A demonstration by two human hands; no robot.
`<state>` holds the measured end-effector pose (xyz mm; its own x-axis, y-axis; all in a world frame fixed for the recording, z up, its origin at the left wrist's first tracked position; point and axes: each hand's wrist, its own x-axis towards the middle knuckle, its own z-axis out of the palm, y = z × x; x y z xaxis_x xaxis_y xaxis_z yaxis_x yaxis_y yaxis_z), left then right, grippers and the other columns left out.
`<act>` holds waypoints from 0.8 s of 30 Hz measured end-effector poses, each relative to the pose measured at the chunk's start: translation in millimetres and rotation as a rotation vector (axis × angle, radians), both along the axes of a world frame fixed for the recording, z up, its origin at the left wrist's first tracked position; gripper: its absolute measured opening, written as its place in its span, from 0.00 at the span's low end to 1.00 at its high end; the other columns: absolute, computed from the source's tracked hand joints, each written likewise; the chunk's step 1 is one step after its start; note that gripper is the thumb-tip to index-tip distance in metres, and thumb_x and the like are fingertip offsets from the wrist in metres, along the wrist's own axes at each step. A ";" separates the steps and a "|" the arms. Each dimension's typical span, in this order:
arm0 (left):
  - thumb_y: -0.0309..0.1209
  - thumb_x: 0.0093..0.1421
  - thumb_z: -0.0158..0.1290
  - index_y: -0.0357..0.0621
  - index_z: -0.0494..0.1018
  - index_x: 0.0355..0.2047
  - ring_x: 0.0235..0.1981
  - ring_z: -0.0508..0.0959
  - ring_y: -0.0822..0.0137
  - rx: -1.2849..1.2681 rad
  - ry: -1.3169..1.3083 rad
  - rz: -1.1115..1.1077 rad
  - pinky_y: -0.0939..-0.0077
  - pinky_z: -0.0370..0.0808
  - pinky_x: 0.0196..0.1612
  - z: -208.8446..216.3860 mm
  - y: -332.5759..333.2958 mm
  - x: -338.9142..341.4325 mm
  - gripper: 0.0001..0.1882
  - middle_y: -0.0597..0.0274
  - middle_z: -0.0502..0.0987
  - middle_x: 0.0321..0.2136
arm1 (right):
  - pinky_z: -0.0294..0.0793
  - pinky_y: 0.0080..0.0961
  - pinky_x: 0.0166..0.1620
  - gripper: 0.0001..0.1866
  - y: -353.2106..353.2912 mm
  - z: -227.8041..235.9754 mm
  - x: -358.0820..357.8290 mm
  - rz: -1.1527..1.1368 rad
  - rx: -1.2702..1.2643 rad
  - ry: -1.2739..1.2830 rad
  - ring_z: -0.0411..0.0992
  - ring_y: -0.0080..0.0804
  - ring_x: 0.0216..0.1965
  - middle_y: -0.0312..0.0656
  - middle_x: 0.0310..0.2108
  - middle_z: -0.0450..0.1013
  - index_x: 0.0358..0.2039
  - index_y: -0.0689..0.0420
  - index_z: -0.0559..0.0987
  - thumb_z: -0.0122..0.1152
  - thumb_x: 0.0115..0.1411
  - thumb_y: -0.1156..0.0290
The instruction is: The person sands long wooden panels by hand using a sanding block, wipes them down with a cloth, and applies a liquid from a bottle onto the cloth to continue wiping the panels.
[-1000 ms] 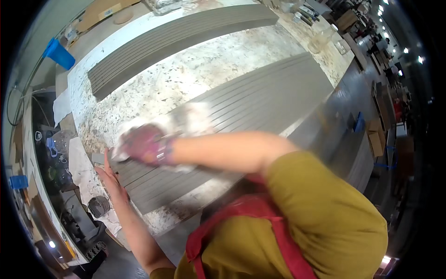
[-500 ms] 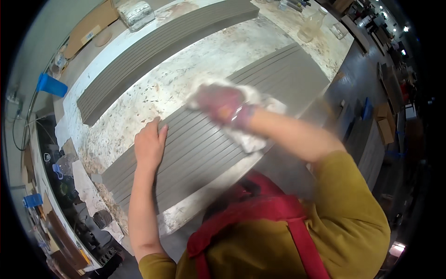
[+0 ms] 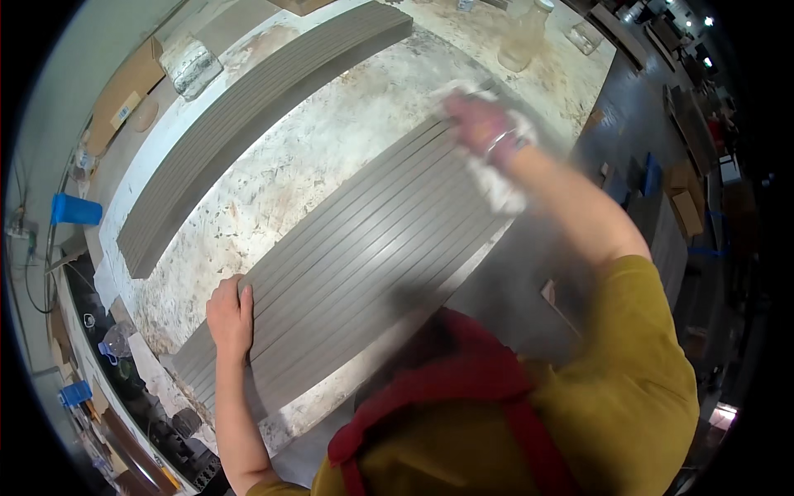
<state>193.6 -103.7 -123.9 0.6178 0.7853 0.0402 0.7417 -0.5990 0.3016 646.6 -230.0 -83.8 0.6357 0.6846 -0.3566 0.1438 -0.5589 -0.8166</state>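
Observation:
A grey grooved panel (image 3: 356, 256) lies slantwise across the table in front of me. My bare left hand (image 3: 230, 318) rests on its left part, by the far edge, with the thumb apart from the fingers. On the panel's right end, my right hand (image 3: 480, 124), in a pinkish-purple glove, presses a white cloth (image 3: 500, 186) against the surface. Motion blurs this hand and the cloth, and part of the cloth is hidden under the glove.
Behind lies a second grooved panel stack (image 3: 256, 116) on the stained white table (image 3: 265, 198). A glass bottle (image 3: 523, 37) and a small jar (image 3: 584, 37) stand at the far right. A wrapped block (image 3: 190, 66), cardboard (image 3: 124, 95) and a blue container (image 3: 76, 209) are at the left.
My right hand has swept the cloth along the panel toward its far right end, baring the middle. The view has shifted; my left hand stays on the panel's left part.

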 end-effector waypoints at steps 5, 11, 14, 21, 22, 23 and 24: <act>0.37 0.61 0.45 0.42 0.71 0.42 0.38 0.72 0.51 -0.008 0.004 -0.032 0.62 0.65 0.41 0.0 -0.2 7.1 0.14 0.51 0.74 0.35 | 0.74 0.36 0.39 0.14 1.9 -28.3 4.7 0.587 -0.314 -0.930 0.74 0.42 0.38 0.43 0.33 0.73 0.40 0.53 0.73 0.50 0.51 0.75; 0.36 0.62 0.44 0.39 0.70 0.42 0.39 0.71 0.47 0.040 0.016 -0.028 0.59 0.65 0.42 -4.9 0.6 -7.3 0.15 0.47 0.73 0.34 | 0.74 0.31 0.46 0.17 -8.8 -35.7 68.4 0.294 -0.137 -0.528 0.73 0.38 0.45 0.43 0.45 0.73 0.48 0.55 0.73 0.51 0.58 0.65; 0.39 0.61 0.47 0.40 0.70 0.44 0.41 0.71 0.49 -0.071 0.120 -0.036 0.59 0.65 0.44 10.8 9.4 14.1 0.17 0.49 0.72 0.37 | 0.73 0.29 0.44 0.13 -36.6 -25.0 141.8 0.297 -0.015 -0.879 0.74 0.36 0.40 0.44 0.37 0.74 0.42 0.59 0.75 0.57 0.54 0.73; 0.42 0.62 0.45 0.44 0.71 0.43 0.40 0.73 0.53 -0.056 0.088 -0.074 0.60 0.67 0.40 4.2 -4.0 91.4 0.17 0.54 0.74 0.37 | 0.72 0.35 0.42 0.15 -6.1 -0.1 0.1 0.691 0.158 -0.887 0.73 0.45 0.39 0.50 0.38 0.74 0.45 0.57 0.72 0.49 0.56 0.75; 0.43 0.63 0.44 0.44 0.71 0.41 0.39 0.73 0.53 -0.074 0.091 -0.037 0.60 0.67 0.39 3.2 -4.1 94.9 0.17 0.54 0.75 0.35 | 0.73 0.37 0.40 0.17 -5.0 -6.8 -27.8 0.795 0.161 -0.966 0.73 0.46 0.37 0.54 0.37 0.73 0.46 0.58 0.70 0.46 0.55 0.79; 0.43 0.63 0.44 0.44 0.71 0.41 0.39 0.73 0.53 -0.074 0.088 -0.041 0.60 0.67 0.39 0.8 -3.2 97.1 0.17 0.54 0.75 0.35 | 0.73 0.41 0.39 0.21 -2.9 -16.7 -40.2 0.841 0.202 -0.890 0.74 0.48 0.36 0.53 0.37 0.74 0.48 0.60 0.68 0.45 0.52 0.80; 0.43 0.63 0.44 0.44 0.71 0.40 0.38 0.73 0.53 -0.032 0.092 -0.053 0.60 0.67 0.39 -3.3 -4.2 96.4 0.17 0.54 0.75 0.33 | 0.73 0.41 0.38 0.20 5.1 -22.5 -55.4 0.871 0.205 -0.935 0.74 0.49 0.36 0.51 0.37 0.74 0.47 0.57 0.69 0.49 0.51 0.78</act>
